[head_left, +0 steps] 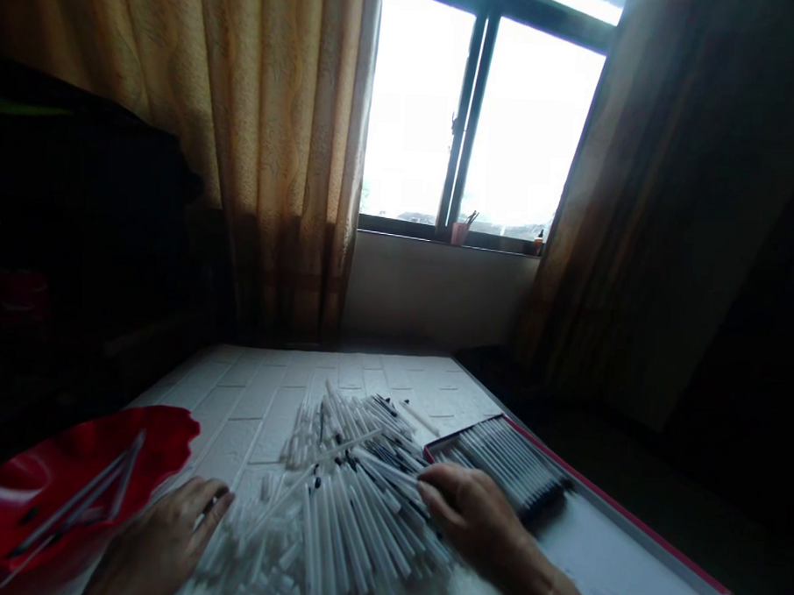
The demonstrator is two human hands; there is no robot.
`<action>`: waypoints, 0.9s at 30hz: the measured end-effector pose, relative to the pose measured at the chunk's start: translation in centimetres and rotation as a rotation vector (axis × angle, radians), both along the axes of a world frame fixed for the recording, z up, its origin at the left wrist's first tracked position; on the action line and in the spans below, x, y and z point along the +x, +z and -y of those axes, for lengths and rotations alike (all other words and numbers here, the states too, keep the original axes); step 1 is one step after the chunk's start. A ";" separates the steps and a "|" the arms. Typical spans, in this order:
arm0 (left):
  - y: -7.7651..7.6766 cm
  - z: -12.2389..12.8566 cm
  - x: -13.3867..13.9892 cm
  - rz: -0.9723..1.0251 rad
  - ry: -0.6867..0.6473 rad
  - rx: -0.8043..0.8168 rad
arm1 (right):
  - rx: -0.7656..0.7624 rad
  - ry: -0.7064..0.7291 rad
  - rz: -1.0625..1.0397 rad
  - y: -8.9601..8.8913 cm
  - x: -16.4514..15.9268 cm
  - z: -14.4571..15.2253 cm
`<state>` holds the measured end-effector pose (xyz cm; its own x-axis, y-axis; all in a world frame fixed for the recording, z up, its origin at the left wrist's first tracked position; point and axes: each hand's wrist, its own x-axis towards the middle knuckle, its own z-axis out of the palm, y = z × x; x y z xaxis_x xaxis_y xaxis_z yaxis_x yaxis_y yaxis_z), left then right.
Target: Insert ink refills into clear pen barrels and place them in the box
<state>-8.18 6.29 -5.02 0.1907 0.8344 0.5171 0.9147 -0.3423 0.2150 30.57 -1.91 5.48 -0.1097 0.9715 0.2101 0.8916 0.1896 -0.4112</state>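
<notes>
Item: pen tubes (355, 497), white, many, in a loose heap at the middle of the table (261, 388), some with dark tips. We judge the step in hand to be sorting or picking from this heap.

Item: short white caps (264, 546), scattered at the near left edge of the heap.

Item: our left hand (163, 542), palm down, fingers spread and loose, resting among the caps; it clamps nothing we can see.

Item: our right hand (473, 511), palm down at the right edge of the heap, fingertips on tubes. Whether it pinches one, we cannot tell.

Item: tray (630, 523), red-rimmed, near right, just beside the right hand; a tidy row of tubes (508, 460) lies at its far end, the rest bare.

Item: red bowl (47, 484), near left, holding a few thin rods (86, 494).

Next move, as we judge it: it calls for singling one tube out of the heap without dragging its neighbours, and laying it parallel to the row.
</notes>
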 end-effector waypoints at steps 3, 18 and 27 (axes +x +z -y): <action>1.2 1.2 1.2 -0.024 -0.084 0.098 | 0.030 0.102 -0.084 -1.8 -3.5 -0.4; 3.6 4.8 6.2 -0.079 -0.386 0.433 | -0.207 0.234 -0.937 -8.9 -5.6 -3.9; 3.2 5.4 7.2 -0.089 -0.398 0.391 | -0.167 0.166 -1.007 -8.3 -5.7 -3.2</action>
<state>-0.97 0.90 -1.86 0.5086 0.4384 0.7410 0.7073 -0.7035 -0.0693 24.89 1.26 -2.85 -0.0930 0.9854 0.1429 0.0879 0.1511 -0.9846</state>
